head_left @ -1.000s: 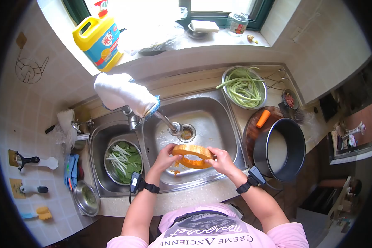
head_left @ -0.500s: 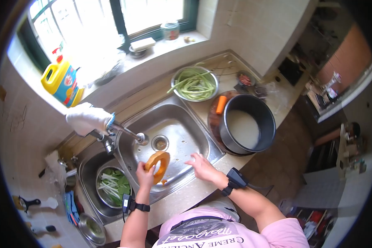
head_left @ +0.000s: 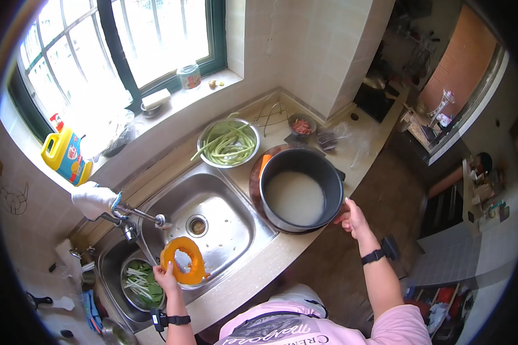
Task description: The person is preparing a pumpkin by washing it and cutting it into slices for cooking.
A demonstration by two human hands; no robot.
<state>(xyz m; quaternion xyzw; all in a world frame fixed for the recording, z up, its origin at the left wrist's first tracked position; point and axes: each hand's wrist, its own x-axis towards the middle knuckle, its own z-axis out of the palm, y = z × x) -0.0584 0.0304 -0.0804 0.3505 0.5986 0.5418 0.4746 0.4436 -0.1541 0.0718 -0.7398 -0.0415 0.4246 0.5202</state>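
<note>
My left hand [head_left: 167,279] grips an orange ring-shaped pumpkin slice [head_left: 198,261] by its left edge, with fingers and thumb closed on the rim. The slice, hollow in the middle, is held over the near left part of the steel sink [head_left: 236,236]. My right hand [head_left: 354,219] is beside the lower right side of a dark-lined pot [head_left: 273,209], thumb raised apart from the fingers. Whether its fingertips touch the pot or the board is not clear. Cloudy whitish liquid [head_left: 298,198] fills the pot's bottom. A round wooden board [head_left: 255,185] lies under the pot.
A faucet with a white cloth [head_left: 93,200] tied on it reaches over the sink. Leafy greens [head_left: 147,282] fill a bowl in the smaller basin. Behind are a bowl of green beans [head_left: 230,144], a carrot [head_left: 265,164], a small bowl of reddish pieces [head_left: 301,126] and a yellow bottle [head_left: 68,154].
My right hand has moved right, from over the sink to beside the pot. The pumpkin slice has turned its flat face more toward me. The view has shifted to the right.
</note>
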